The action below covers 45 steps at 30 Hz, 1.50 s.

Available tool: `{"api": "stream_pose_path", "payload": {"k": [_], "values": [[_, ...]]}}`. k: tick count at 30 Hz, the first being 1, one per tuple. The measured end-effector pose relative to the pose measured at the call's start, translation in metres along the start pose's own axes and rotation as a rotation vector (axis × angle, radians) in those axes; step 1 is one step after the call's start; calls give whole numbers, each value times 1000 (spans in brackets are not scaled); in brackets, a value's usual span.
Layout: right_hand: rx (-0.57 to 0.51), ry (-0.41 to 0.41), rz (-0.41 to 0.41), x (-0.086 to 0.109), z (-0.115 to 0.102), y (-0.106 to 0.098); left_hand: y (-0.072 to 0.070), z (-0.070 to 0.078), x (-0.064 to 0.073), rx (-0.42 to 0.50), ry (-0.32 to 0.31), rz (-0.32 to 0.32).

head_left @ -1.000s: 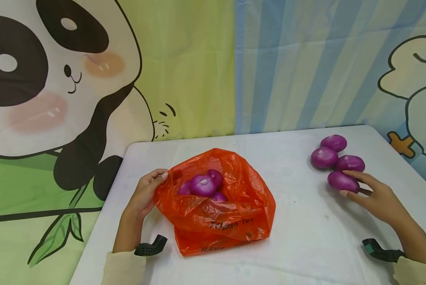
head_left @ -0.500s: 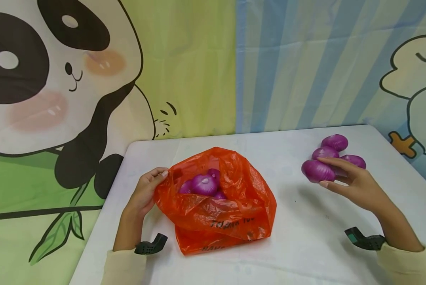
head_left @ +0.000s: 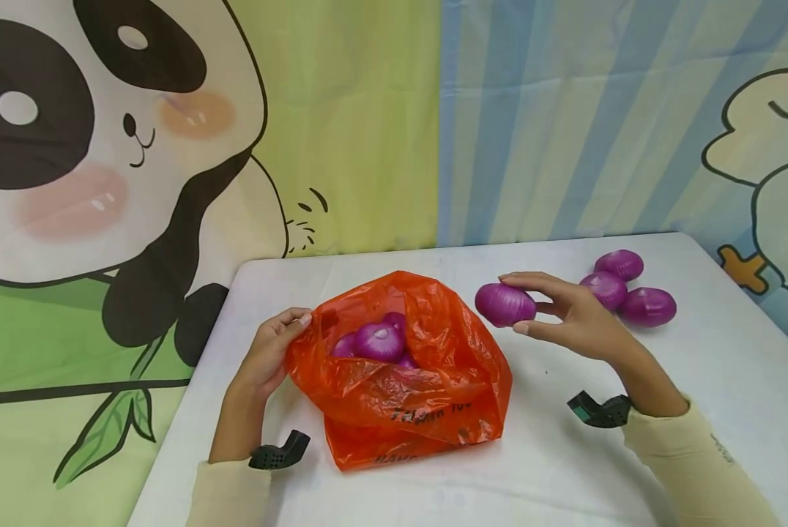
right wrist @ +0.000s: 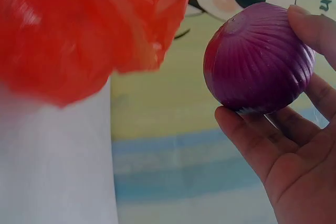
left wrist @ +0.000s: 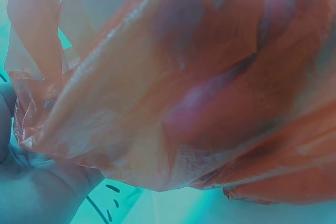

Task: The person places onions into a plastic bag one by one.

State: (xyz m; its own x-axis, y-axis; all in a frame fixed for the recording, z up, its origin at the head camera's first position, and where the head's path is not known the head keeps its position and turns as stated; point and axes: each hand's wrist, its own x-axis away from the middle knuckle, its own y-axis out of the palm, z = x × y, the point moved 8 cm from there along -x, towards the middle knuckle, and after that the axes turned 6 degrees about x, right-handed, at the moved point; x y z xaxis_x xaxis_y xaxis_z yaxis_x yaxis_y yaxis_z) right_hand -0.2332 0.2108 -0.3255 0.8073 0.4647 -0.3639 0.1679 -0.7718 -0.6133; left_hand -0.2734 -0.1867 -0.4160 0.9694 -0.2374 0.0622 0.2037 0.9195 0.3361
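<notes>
My right hand [head_left: 575, 315] holds a purple onion [head_left: 504, 304] between thumb and fingers, in the air just right of a red plastic bag [head_left: 427, 399]. The right wrist view shows that onion [right wrist: 260, 59] large, with the bag's red edge [right wrist: 142, 35] apart from it on the left. At the bag's left rim, my left hand [head_left: 269, 355] pinches the plastic, and the mouth gapes toward me. Several purple onions [head_left: 378, 342] lie inside, partly hidden by the front fold. Up close in the left wrist view, the thin plastic [left wrist: 121, 114] covers most of the picture.
Three more purple onions [head_left: 648, 307] sit together at the back right of the white table [head_left: 460, 476]. Behind the table's far edge hangs a printed cloth [head_left: 354, 124] with a panda. A black wrist device [head_left: 601, 410] sits at each sleeve.
The right hand has lifted one onion off the group at the right and carried it left, up to the bag's right side. The left hand and the bag have stayed nearly still.
</notes>
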Motion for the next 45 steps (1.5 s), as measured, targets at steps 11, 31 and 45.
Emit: {"api": "stream_pose_path", "payload": {"k": [11,31,45], "values": [[-186,-123,-181,-65,-36,59,1,1,0,2,6,-3],[-196,-128,-477,-135,-60,150,0,6,2,22,32,-22],[-172,-123,-572,-154,-75,182,-1,10,3,53,60,9]]}}
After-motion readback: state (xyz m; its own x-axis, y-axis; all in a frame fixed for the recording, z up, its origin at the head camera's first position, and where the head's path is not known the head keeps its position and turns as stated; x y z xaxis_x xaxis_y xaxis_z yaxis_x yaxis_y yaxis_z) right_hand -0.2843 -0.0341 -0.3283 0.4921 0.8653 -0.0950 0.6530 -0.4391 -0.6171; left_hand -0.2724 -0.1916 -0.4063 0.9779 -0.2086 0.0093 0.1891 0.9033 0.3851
